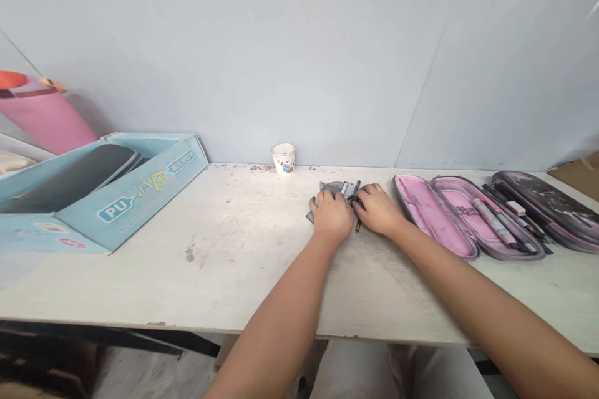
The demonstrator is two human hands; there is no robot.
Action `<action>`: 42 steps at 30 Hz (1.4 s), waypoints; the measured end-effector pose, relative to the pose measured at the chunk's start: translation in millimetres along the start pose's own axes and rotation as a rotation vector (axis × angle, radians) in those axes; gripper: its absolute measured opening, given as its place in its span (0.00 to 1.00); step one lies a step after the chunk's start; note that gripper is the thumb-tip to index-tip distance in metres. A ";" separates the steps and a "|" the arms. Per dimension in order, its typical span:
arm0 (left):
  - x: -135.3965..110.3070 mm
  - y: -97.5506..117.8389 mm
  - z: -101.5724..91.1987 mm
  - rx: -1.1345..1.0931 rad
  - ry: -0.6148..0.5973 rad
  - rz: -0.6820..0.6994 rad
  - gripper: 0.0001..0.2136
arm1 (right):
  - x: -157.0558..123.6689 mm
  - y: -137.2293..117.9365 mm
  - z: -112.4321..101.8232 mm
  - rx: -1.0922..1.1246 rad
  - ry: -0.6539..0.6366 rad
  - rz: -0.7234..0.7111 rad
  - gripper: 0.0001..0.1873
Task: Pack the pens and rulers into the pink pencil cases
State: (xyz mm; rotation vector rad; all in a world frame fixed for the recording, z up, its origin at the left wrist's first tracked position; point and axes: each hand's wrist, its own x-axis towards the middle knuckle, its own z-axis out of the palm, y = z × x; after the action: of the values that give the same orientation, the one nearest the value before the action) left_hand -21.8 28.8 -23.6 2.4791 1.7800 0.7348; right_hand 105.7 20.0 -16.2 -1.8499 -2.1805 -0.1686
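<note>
My left hand (331, 216) and right hand (375, 209) sit close together on the table (187, 280), cupped over a grey protractor-like piece (334, 187) and a slim pencil (358, 225) poking out beneath the right hand; I cannot tell whether either is gripped. Just right of them lies an open pink pencil case (433, 212) holding pens, and a paper cup (283, 159) stands farther back.

And there it is: "PU" is picked out in white on a blue badge (115, 209) on the front of the pale blue cardboard box (154, 199)! Stylised yellow characters (152, 184) are seen beside it, and a small white-on-blue label (181, 161) further along, neither legible at this distance.
</note>
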 end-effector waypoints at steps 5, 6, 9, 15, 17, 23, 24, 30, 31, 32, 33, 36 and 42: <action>3.0 9.1 -13.3 -0.324 0.002 0.095 0.16 | -11.9 -0.4 -18.1 0.285 0.217 0.003 0.16; 1.8 12.6 -14.7 -0.431 -0.028 0.115 0.16 | -16.5 0.8 -23.3 0.363 0.266 -0.003 0.15; -3.8 26.5 -15.8 -0.736 -0.149 0.135 0.17 | -33.6 9.1 -39.6 0.563 0.362 -0.014 0.10; -7.6 84.5 -16.8 -0.759 -0.240 0.271 0.15 | -67.2 60.0 -59.7 0.612 0.454 0.016 0.08; -6.9 112.8 -15.0 -0.643 -0.220 0.325 0.14 | -77.8 88.1 -60.2 0.531 0.487 0.067 0.08; -7.3 189.0 13.8 -0.283 -0.270 0.490 0.20 | -117.1 168.8 -54.5 0.078 0.516 0.356 0.13; -7.5 197.9 20.5 -0.241 -0.286 0.516 0.22 | -122.7 177.1 -53.5 0.011 0.496 0.411 0.14; -5.5 224.1 44.5 -0.082 -0.327 0.567 0.19 | -132.4 191.7 -48.2 -0.099 0.324 0.605 0.14; -5.2 224.6 45.0 -0.076 -0.327 0.563 0.19 | -131.6 191.2 -47.8 -0.092 0.322 0.606 0.14; -5.3 224.2 44.7 -0.078 -0.326 0.561 0.19 | -130.8 190.6 -47.6 -0.086 0.325 0.601 0.14; -5.8 223.2 43.8 -0.087 -0.324 0.562 0.19 | -130.4 190.2 -47.3 -0.081 0.330 0.594 0.14; -9.7 216.2 38.3 -0.137 -0.298 0.560 0.19 | -131.8 189.6 -46.2 -0.077 0.334 0.574 0.15; -15.6 178.8 13.5 -0.210 -0.226 0.485 0.17 | -140.2 192.5 -41.8 -0.174 0.312 0.557 0.16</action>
State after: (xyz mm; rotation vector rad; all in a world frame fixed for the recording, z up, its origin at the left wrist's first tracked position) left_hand 139.3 -45.4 6.4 2.7323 0.9831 0.5811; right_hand 320.2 -90.4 -33.1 -2.2663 -1.4258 -0.5011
